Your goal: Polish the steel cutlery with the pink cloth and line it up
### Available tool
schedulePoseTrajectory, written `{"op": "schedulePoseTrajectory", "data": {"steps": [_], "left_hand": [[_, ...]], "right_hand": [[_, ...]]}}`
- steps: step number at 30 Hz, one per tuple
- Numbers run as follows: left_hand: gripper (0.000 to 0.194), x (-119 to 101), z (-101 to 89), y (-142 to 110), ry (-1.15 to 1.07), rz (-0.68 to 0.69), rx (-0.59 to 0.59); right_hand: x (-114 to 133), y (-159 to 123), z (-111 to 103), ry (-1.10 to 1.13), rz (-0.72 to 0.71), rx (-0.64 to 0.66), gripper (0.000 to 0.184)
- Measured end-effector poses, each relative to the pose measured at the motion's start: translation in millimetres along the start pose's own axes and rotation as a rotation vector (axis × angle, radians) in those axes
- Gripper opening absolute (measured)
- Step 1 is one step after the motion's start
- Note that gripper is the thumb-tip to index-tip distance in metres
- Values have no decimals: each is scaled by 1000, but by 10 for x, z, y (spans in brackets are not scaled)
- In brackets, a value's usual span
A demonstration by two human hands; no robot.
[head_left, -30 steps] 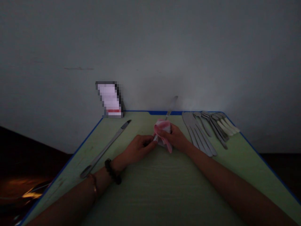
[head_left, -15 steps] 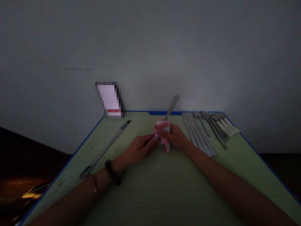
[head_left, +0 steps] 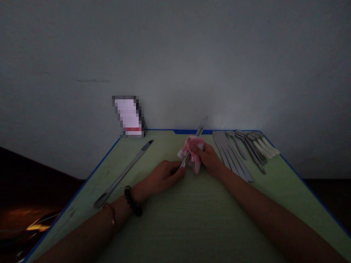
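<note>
My left hand is closed on the handle end of a metal table knife. The knife slants up and away, its blade tip blurred in front of the wall. Wrapped round the middle of the knife is a pink and white cloth. My right hand pinches that cloth from the right side, thumb on top. To the left of my hands, a long metal utensil with a spoon-like near end and a narrow, dark-tipped far end lies on the table. The cloth hides the knife's middle.
On the right of the light green table lie several knives, spoons and forks, and pale-handled cutlery. A phone-like device, pixelated, leans on the wall at the back left. A blue edge borders the table.
The cloth and my right hand have slid up along the knife, baring more of the handle between my hands. My left hand has shifted slightly towards me, and the blade tip sits lower.
</note>
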State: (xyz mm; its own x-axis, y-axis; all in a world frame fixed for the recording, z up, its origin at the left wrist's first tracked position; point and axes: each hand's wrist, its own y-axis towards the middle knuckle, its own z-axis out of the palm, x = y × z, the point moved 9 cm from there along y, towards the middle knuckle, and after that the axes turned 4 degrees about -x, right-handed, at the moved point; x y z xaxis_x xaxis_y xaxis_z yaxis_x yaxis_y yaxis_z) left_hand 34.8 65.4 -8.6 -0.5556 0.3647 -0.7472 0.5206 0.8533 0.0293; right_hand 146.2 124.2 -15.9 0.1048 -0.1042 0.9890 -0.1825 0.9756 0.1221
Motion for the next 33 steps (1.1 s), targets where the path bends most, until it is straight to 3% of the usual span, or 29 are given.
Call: {"op": "schedulePoseTrajectory", "data": {"steps": [6,10,17,20,28,33], "left_hand": [[33,35,-59,21,-112,-42,-62],[37,42,-93,39,-74,-47,-105],[39,-15,-35,18,54,11,-22],[39,-11,-12,1,30,-1,8],[33,18,-31,4,-123,-30,-27],[38,61,-42,18,-72,-61,-39]], "right_hand": [[80,-38,57,-137,-17,65,39],[64,-44,75,-146,-18,70,38],[-80,23,-50,142,53,-99,36],[-115,51,-64,210,49,-108,35],[87,-21,9,-49,-63,-11,35],[67,-31,-4,-71,-48,-48,35]]}}
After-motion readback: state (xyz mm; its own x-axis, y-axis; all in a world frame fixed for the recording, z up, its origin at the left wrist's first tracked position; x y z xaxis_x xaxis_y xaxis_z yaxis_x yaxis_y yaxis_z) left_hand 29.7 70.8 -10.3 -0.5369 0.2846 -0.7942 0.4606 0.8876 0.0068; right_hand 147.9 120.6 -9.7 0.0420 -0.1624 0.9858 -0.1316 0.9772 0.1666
